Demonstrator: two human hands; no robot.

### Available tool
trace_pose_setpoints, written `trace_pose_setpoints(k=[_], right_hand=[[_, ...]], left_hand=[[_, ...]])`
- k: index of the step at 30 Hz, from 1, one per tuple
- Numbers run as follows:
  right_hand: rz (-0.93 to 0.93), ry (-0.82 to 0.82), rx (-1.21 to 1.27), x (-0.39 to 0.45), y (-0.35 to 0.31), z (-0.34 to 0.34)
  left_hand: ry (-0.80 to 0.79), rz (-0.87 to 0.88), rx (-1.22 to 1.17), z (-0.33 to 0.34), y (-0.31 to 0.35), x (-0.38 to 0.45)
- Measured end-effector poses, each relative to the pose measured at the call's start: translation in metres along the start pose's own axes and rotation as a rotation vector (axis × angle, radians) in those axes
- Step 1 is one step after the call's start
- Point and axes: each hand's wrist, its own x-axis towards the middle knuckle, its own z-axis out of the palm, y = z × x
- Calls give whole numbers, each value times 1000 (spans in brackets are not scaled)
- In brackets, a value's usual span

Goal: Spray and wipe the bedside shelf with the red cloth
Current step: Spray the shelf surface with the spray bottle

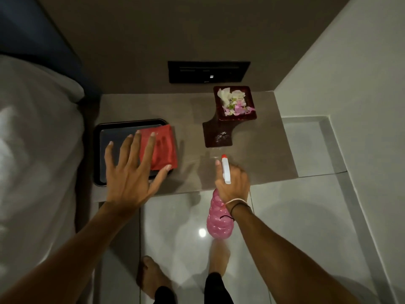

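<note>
The bedside shelf (258, 154) is a low grey-brown slab against the wall. A folded red cloth (163, 148) lies on the right part of a black tray (103, 150) at the shelf's left. My left hand (131, 170) hovers over the tray with fingers spread, its fingertips over the cloth's left edge. My right hand (233, 183) grips a spray bottle (219, 220) of pink liquid by its neck. The white nozzle with a red tip points at the shelf's middle. Wet streaks shine on the shelf in front of the nozzle.
A dark red wooden dish (235, 102) with petals and paper stands at the back right, on a dark coaster board (217, 134). A black switch panel (208, 72) is on the wall. White bedding (37, 150) lies left. Glossy floor tiles (285, 227) and my bare feet are below.
</note>
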Motion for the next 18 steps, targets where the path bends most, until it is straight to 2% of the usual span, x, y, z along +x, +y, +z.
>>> trace_pose_setpoints(k=[5, 9, 14, 18], right_hand=[[-249, -9, 44, -14, -34, 0], [-463, 22, 71, -12, -94, -2], [-574, 125, 294, 13, -184, 5], [-539, 79, 346, 33, -242, 26]], left_hand=[[-4, -50, 37, -12, -38, -16], [12, -125, 85, -31, -90, -28], [173, -198, 167, -50, -145, -36], [253, -206, 131, -56, -165, -32]])
